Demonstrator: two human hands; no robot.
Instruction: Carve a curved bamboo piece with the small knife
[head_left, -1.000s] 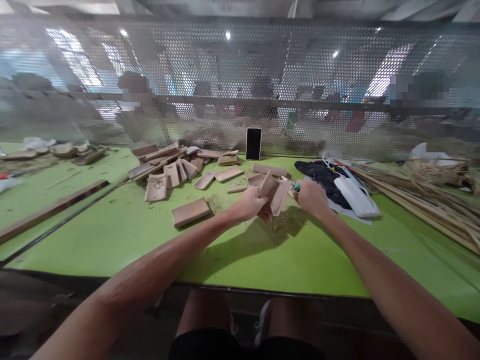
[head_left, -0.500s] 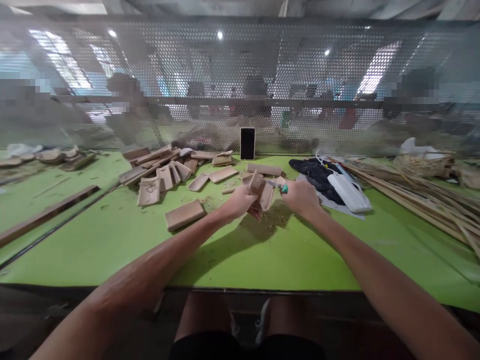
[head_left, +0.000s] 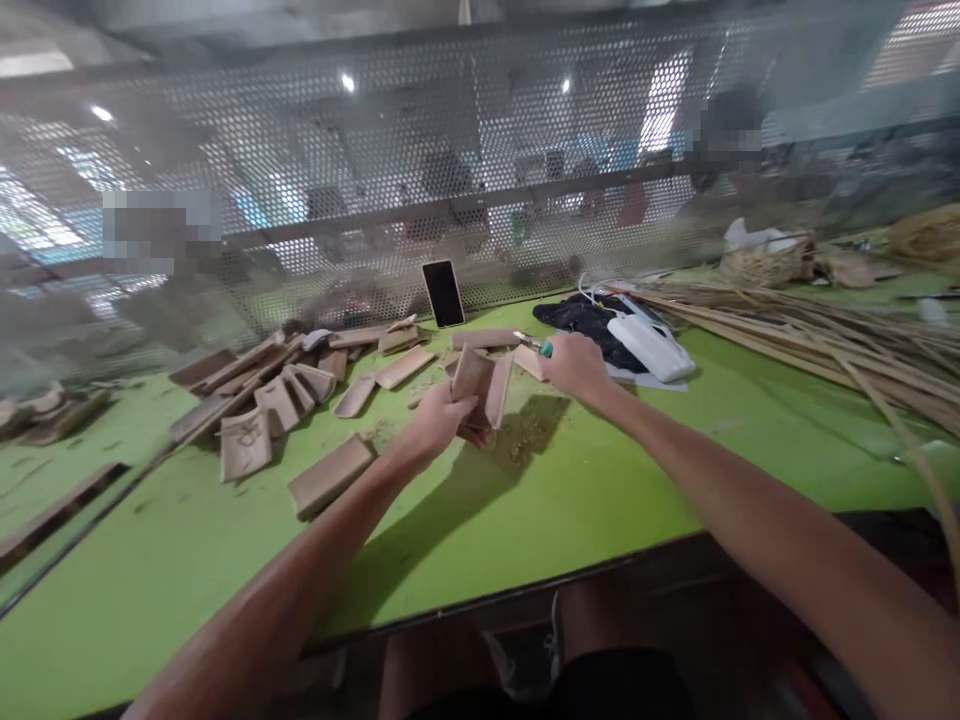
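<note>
Left grip (head_left: 441, 412): closed on my curved wooden piece (head_left: 493, 392), over the bench (head_left: 570, 500)
Right grip (head_left: 574, 365): closed around my green-handled tool (head_left: 534, 344)
Change: tool tip raised towards the far side; my view swung right and tilted
Far side: phone (head_left: 443, 294) leaning upright

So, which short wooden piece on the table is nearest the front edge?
The piece lying alone, left of the left hand; the other pieces lie farther back.
</note>
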